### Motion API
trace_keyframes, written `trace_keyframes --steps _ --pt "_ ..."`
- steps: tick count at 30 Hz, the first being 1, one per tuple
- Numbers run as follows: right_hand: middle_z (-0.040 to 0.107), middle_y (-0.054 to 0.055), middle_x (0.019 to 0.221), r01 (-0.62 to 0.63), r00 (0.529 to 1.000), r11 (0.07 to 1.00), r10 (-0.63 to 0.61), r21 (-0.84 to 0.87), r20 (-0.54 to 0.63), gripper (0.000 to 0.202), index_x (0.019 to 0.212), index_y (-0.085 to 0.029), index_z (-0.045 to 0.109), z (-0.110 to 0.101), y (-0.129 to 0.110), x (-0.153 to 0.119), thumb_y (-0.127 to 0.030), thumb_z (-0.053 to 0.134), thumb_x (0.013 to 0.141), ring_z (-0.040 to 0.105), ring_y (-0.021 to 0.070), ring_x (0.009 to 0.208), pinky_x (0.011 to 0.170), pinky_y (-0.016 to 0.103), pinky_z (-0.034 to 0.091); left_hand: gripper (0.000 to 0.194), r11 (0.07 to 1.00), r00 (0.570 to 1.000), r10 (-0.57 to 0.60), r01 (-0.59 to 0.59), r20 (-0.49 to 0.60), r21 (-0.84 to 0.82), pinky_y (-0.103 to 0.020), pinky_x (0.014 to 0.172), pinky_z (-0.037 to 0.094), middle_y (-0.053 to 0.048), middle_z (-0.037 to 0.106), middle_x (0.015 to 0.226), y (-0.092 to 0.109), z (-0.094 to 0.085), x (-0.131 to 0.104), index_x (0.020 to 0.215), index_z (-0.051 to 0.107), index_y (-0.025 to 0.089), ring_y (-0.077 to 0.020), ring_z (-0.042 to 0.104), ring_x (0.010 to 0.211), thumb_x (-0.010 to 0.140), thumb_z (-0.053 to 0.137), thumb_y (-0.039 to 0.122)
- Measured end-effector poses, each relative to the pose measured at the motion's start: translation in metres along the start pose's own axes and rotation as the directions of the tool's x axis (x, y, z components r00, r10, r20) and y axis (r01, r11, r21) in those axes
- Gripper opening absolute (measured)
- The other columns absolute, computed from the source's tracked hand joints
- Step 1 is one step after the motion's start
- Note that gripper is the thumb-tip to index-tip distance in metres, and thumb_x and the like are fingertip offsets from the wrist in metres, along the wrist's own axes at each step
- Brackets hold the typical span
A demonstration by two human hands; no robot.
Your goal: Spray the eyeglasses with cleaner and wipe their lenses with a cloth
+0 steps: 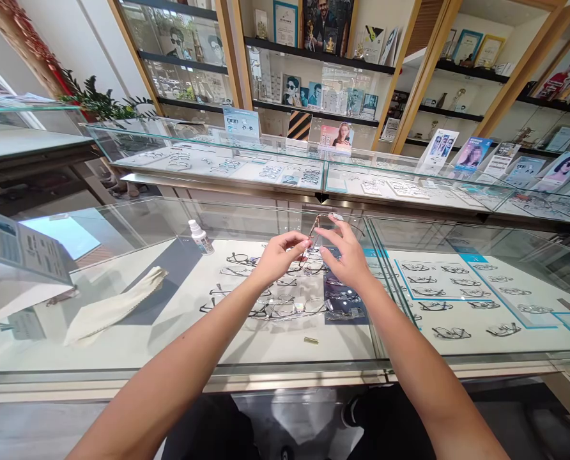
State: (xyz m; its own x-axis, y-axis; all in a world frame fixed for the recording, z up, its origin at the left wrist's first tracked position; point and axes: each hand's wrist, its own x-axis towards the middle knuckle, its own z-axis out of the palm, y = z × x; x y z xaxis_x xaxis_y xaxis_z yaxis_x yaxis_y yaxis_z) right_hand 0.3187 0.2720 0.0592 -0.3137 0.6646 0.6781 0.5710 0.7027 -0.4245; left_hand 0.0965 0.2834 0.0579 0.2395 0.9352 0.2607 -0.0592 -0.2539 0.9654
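Observation:
Above the glass counter (155,358), both hands hold one pair of thin-framed glasses (312,223), turned on its side. My left hand (279,255) pinches the frame between thumb and fingers on the left. On the right, my right hand (346,252) has its fingers on the upper part of the frame, with the thumb lower down near a lens. A thin temple arm sticks out past the right hand. Below the hands, several glasses (285,308) lie in rows.
A white spray bottle (200,239) and a cream cloth (117,308) are on the left. More glasses (452,333) are under the right-hand glass. A tilted sign (23,246) stands at the far left. Another display case (218,160) runs across behind, with shelves (314,57) beyond.

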Motion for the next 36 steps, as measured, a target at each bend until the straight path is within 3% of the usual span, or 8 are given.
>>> trace_keyframes --steps 8,14,21,26,31,36 --pt "0.042 0.015 0.173 -0.016 1.000 0.999 0.016 -0.044 -0.001 0.039 0.140 -0.027 0.067 -0.002 -0.004 0.001 -0.035 0.062 0.102 0.060 0.0349 0.142 0.122 0.060 0.049 0.047 0.998 1.000 0.000 -0.001 -0.020 -0.060 -0.041 0.080 0.068 -0.008 0.074 0.101 -0.004 0.001 0.002 0.093 0.080 0.020 -0.0264 0.069 0.100 0.076 0.092 0.062" --pt "0.041 0.017 0.173 -0.083 0.995 0.994 0.079 -0.068 -0.061 0.023 0.119 -0.024 0.068 -0.003 0.001 0.001 -0.036 0.064 0.100 0.056 0.0365 0.147 0.120 0.061 0.048 0.050 0.991 0.990 -0.015 -0.004 -0.140 -0.137 -0.042 0.085 0.068 -0.010 0.075 0.104 0.001 -0.002 0.003 0.094 0.077 0.019 -0.0268 0.069 0.107 0.075 0.093 0.063" --pt "0.046 0.015 0.171 -0.096 0.992 0.993 0.089 -0.075 -0.092 0.015 0.110 -0.025 0.066 -0.004 0.006 0.002 -0.036 0.064 0.099 0.057 0.0363 0.145 0.120 0.063 0.048 0.051 0.971 0.965 -0.010 -0.053 -0.261 -0.234 -0.040 0.084 0.069 -0.010 0.075 0.108 0.000 -0.008 0.009 0.093 0.074 0.019 -0.0265 0.070 0.110 0.072 0.095 0.060" --pt "0.055 0.015 0.162 -0.082 0.991 0.992 0.072 -0.093 -0.113 0.015 0.108 -0.024 0.069 -0.004 0.008 0.001 -0.035 0.064 0.100 0.057 0.0365 0.144 0.119 0.059 0.047 0.048 0.948 0.939 -0.009 -0.101 -0.344 -0.302 -0.038 0.082 0.070 -0.009 0.073 0.113 0.001 -0.012 0.011 0.092 0.073 0.020 -0.0251 0.069 0.112 0.071 0.097 0.057" --pt "0.069 0.011 0.139 -0.092 0.991 0.987 0.077 -0.132 -0.111 0.015 0.105 -0.026 0.074 -0.003 0.007 0.000 -0.034 0.063 0.101 0.064 0.0328 0.126 0.111 0.054 0.048 0.046 0.933 0.915 0.022 -0.164 -0.403 -0.320 -0.039 0.084 0.070 -0.008 0.072 0.113 0.001 -0.015 0.012 0.093 0.073 0.020 -0.0234 0.070 0.110 0.074 0.096 0.055" --pt "0.074 0.009 0.124 -0.103 0.989 0.970 0.075 -0.222 -0.131 0.016 0.103 -0.026 0.078 -0.004 0.001 0.000 -0.035 0.064 0.102 0.063 0.0315 0.114 0.099 0.051 0.047 0.047 0.959 0.932 0.043 -0.139 -0.359 -0.248 -0.039 0.084 0.069 -0.010 0.075 0.110 0.001 -0.012 0.010 0.094 0.075 0.020 -0.0248 0.071 0.110 0.074 0.095 0.057"
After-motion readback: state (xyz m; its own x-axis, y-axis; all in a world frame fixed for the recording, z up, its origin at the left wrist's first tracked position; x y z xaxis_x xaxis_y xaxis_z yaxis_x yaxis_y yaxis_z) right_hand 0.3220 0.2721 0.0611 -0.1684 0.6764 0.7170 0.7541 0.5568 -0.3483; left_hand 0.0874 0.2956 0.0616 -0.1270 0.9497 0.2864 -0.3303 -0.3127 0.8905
